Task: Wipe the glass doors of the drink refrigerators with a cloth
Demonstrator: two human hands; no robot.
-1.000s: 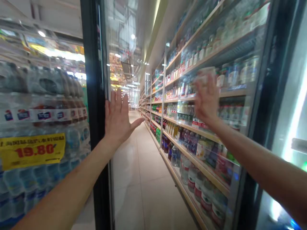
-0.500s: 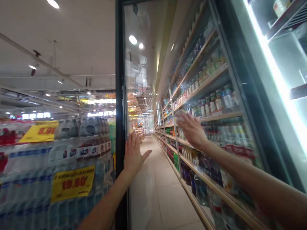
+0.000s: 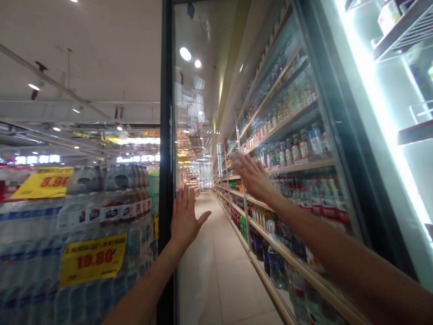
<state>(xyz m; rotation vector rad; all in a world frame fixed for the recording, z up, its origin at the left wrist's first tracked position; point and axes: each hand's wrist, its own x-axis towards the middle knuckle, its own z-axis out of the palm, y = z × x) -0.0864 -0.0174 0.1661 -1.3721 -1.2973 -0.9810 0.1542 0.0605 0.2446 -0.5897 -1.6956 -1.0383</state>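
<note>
A glass cooler door [image 3: 203, 289] with a black frame stands swung out in front of me. My left hand [image 3: 184, 219] lies flat near the door's left frame, fingers up and thumb spread out, holding nothing. On the right, my right hand [image 3: 253, 178] is raised at the glass with its fingers stretched out. Its fingertips are blurred, and a pale patch beside them looks like a reflection; whether they touch the pane I cannot tell. Shelves of bottles [image 3: 297, 146] show in the glass behind that hand.
Left of the door are stacked packs of bottled water [image 3: 88, 302] with a yellow price sign [image 3: 93, 259] and another yellow sign [image 3: 43, 183]. A lit cooler interior with a wire shelf [image 3: 406, 31] is at the right. A tiled floor [image 3: 233, 280] appears through the glass.
My right hand has moved left across the glass. The left hand stays by the frame, with only a slight shift left in view. More of the lit cooler shows at right.
</note>
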